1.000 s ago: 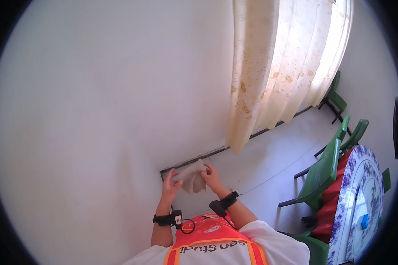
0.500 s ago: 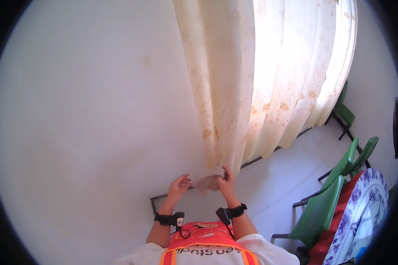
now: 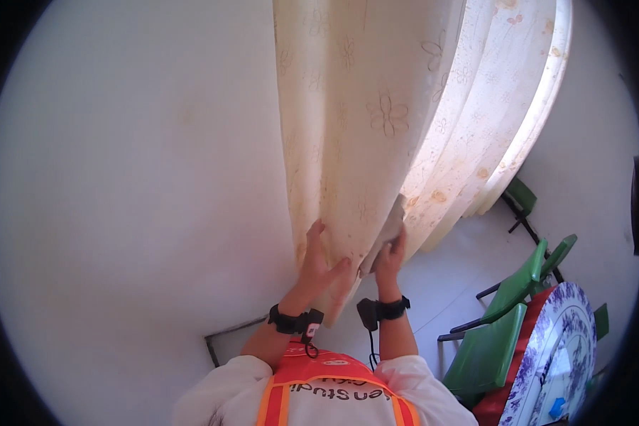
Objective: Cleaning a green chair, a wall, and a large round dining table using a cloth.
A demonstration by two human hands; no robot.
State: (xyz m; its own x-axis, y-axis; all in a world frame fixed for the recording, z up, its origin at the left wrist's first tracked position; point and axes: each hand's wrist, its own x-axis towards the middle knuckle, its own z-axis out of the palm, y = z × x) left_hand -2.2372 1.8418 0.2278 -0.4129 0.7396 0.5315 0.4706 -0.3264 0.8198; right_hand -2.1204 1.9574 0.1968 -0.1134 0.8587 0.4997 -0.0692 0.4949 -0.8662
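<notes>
Head view: left hand (image 3: 316,273) is up against the lower part of the cream curtain (image 3: 355,142), thumb and fingers spread wide, can't tell if any fabric is pinched; right hand (image 3: 390,264) has its fingers closed on a grey cloth (image 3: 392,224) alongside a curtain fold, just right of the left hand. Handling-wise, loose hanging fabric likely swings, so best to steady the panel with the left, press lightly, avoid bunching or tugging.

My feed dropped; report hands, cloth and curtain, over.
Left hand open at curtain. Right hand holding grey cloth beside curtain fold. Green chairs off right, apart from hands.
</notes>
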